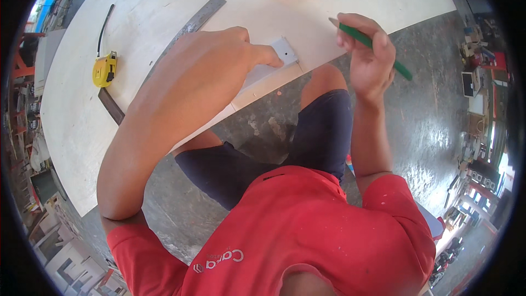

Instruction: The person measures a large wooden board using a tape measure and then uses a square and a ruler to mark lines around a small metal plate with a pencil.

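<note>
My left hand [233, 49] presses down on a flat pale grey strip [285, 51] with a small dark hole near its end. One finger of it stretches along the strip; the others are mostly hidden under the hand. The strip lies along the near edge of a pale wooden board [263, 3]. To the right, just past that edge, my right hand [372, 57] is raised and closed around a green pencil [356, 34], its tip toward the board. Beyond my left forearm a long grey metal blade [205, 12] lies on the board, partly covered by the arm.
A yellow tape measure [103, 70] with a black strap lies at the left of the board. Near it, a dark flat bar [111, 106] pokes out from behind my left forearm. My knees sit close under the board's near edge, above a grey floor [422, 98].
</note>
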A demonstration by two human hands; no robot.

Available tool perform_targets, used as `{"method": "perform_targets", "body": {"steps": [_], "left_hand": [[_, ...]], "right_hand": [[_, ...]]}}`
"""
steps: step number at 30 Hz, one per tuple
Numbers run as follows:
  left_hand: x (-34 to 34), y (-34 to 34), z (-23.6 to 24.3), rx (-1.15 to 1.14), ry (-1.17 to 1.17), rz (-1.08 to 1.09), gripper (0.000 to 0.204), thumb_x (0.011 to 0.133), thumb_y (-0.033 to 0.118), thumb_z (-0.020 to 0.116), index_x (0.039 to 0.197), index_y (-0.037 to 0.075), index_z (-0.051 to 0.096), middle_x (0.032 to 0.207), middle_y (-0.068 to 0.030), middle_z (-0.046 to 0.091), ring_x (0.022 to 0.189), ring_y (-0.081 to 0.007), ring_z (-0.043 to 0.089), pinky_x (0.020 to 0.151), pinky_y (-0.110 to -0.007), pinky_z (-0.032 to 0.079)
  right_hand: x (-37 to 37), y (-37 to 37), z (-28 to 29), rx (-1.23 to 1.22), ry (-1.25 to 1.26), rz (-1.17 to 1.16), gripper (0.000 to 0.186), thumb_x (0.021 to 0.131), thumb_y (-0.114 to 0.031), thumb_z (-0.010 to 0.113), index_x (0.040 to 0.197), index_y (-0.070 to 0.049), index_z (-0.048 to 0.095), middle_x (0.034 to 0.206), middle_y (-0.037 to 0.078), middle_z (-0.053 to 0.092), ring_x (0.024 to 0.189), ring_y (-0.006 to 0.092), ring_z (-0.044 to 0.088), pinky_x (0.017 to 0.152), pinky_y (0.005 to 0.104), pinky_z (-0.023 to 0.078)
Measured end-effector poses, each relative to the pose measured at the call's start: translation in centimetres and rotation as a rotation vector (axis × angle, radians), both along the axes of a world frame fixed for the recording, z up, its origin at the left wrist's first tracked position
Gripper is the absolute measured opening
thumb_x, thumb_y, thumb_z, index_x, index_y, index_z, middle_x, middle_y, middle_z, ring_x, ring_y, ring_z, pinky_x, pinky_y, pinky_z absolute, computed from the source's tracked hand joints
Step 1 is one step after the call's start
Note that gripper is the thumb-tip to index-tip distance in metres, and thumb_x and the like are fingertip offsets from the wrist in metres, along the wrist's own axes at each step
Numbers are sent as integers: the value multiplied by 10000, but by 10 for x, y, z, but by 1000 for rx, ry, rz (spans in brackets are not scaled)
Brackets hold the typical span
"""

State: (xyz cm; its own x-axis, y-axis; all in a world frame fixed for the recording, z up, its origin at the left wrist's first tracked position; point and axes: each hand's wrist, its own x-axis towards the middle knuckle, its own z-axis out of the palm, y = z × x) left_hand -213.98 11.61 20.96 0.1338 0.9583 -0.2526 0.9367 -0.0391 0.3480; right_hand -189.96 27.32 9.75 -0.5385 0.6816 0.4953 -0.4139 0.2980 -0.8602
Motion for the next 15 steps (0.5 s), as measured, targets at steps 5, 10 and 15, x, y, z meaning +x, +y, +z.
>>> {"method": "perform_targets", "body": {"steps": [5,10,15], "left_hand": [[-1,-2,2,1,-12,-22,405,907,32,679,1256,219,766,1062,-124,683,969,-329,707,847,-432,528],[-7,-7,-9,172,-28,-55,346,904,63,680,1210,189,783,975,-120,681,890,-324,719,799,-417,542],[-7,-7,-12,268,-50,-75,328,898,69,680,1190,174,787,953,-115,690,880,-319,723,788,-411,551]], "right_hand": [[-13,-78,18,-243,12,13,148,948,-131,761,958,10,718,907,95,729,811,124,680,683,270,499],[-20,-96,35,438,-434,70,209,827,-71,871,967,-89,717,840,56,752,698,204,733,618,334,552],[-37,-115,23,414,-435,27,223,816,-76,871,956,-109,701,858,75,753,731,286,733,640,374,568]]}}
